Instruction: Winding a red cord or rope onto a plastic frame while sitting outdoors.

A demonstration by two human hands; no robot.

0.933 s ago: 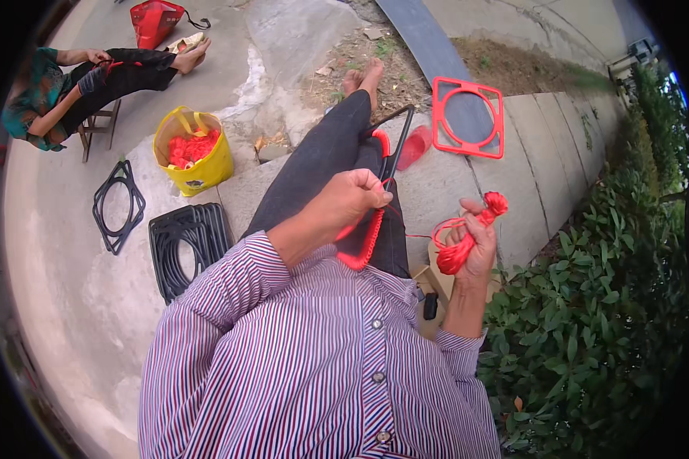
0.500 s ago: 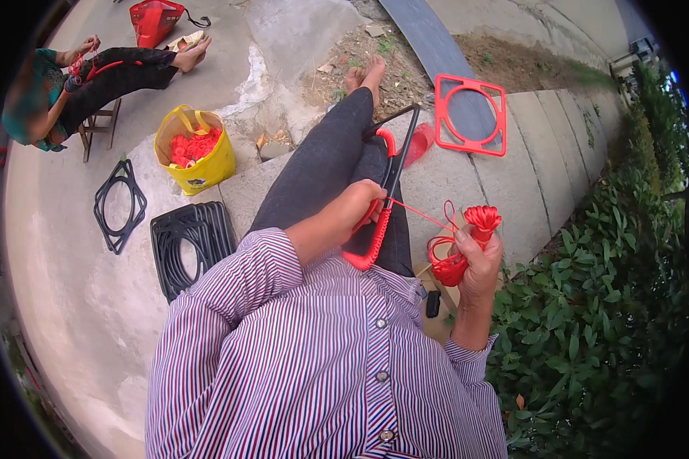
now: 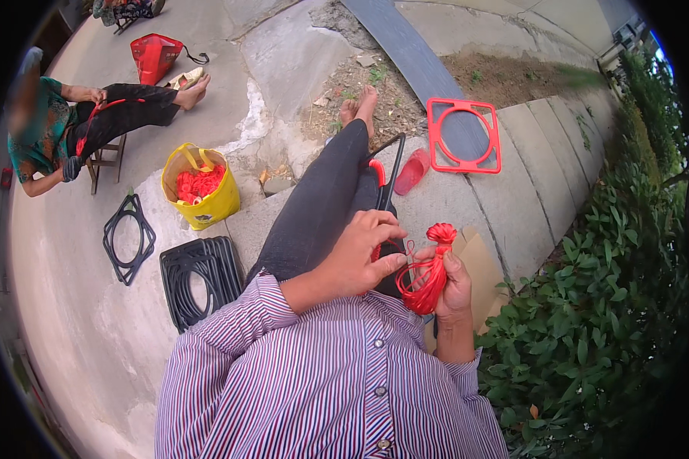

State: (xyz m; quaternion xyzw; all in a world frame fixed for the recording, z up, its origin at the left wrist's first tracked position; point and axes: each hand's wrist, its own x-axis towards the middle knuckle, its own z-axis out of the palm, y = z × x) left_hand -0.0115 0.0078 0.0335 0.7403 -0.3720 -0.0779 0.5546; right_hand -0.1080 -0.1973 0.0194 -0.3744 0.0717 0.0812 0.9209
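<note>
My right hand (image 3: 453, 281) grips a light, floppy bundle of red plastic cord (image 3: 429, 274); my left hand (image 3: 362, 258) pinches its loose strand.

Daylight: bright, diffuse, overcast; shadows soft and faint. Glare: none. Focus: sharp centrally, softening outward. Distortion: strong fisheye bending; black vignette around the rim.

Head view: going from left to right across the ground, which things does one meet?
Seated person → single black frame → yellow bag → left hand → bundle of red cord in right hand → red frame → green shrubs.
</note>
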